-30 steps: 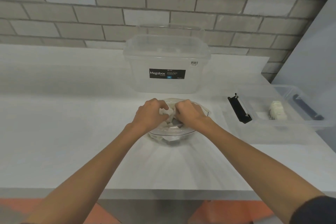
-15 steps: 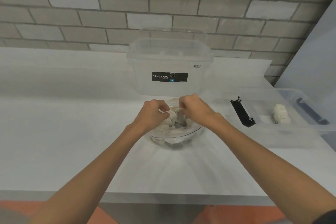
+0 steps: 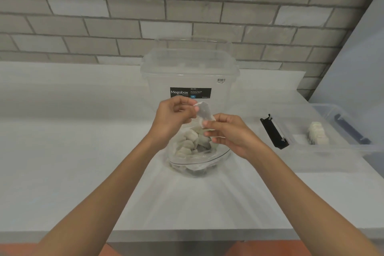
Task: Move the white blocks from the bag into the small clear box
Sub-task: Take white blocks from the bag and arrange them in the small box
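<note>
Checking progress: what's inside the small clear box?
A clump of white blocks lies in the small clear box; count unclear. Its right end is out of frame.

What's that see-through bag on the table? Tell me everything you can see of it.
The bag is thin, clear, crinkly plastic with a dark line curving across its front. It sits slumped on the white table, mouth open upward, packed with white blocks, just in front of the large clear box. Above the opening, the left hand and right hand pinch one lifted block between them. Whether the right hand also touches the bag's rim is unclear.
</note>
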{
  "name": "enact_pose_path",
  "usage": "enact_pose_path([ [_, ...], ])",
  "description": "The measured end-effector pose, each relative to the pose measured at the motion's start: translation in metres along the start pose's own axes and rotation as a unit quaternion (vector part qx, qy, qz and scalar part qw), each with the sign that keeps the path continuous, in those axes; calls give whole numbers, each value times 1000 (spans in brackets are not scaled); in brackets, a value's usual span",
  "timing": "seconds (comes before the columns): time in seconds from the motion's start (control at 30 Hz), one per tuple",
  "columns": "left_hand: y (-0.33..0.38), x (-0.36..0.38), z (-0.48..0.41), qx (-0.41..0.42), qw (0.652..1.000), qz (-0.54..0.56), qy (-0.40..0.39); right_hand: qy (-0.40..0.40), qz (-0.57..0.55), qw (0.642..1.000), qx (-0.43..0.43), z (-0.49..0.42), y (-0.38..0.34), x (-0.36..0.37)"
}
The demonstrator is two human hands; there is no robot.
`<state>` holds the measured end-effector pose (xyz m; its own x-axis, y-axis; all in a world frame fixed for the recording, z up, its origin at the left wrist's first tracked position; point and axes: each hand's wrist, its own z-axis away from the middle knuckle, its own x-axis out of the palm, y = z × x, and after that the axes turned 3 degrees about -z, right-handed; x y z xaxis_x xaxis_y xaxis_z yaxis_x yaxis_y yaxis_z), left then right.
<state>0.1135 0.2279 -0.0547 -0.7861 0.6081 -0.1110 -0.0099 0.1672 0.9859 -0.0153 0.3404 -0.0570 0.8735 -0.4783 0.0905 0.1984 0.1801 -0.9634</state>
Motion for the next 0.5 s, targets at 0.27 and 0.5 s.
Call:
enact_pose_path([
  [0.27, 12, 3, -2, 118, 986, -111, -22, -17, -9, 999, -31, 1, 8, 9],
  [0.5, 14, 0, -5, 139, 975, -172, 3, 83, 138, 960, -228, -3, -10, -1],
])
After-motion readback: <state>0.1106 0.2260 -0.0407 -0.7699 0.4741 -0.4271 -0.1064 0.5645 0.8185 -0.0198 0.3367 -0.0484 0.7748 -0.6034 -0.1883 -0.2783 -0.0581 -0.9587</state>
